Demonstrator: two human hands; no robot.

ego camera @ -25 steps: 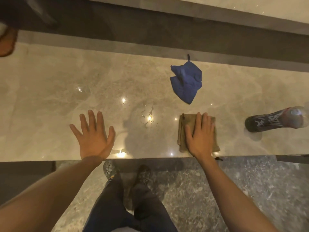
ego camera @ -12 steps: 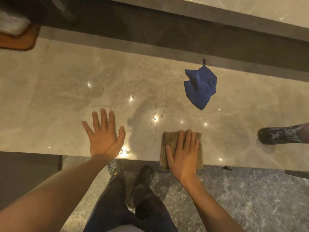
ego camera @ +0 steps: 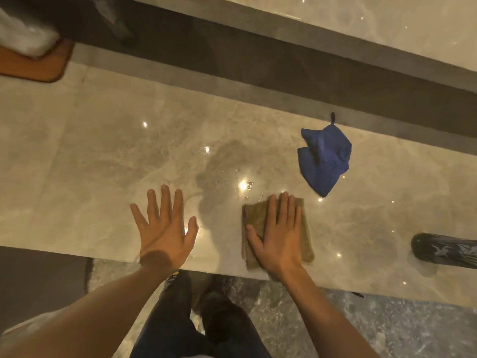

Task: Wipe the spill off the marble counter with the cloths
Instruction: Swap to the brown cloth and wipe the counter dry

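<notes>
While our right hand (ego camera: 280,237) lies flat with straight fingers on the folded tan cloth (ego camera: 304,239) at lower centre of the frame, our left hand (ego camera: 165,228) rests spread and empty on the marble counter (ego camera: 90,156). The spill (ego camera: 246,186) glistens just above the tan cloth. The crumpled blue cloth (ego camera: 324,161) sits further up and right. A dark bottle (ego camera: 444,253) lies at the right edge.
</notes>
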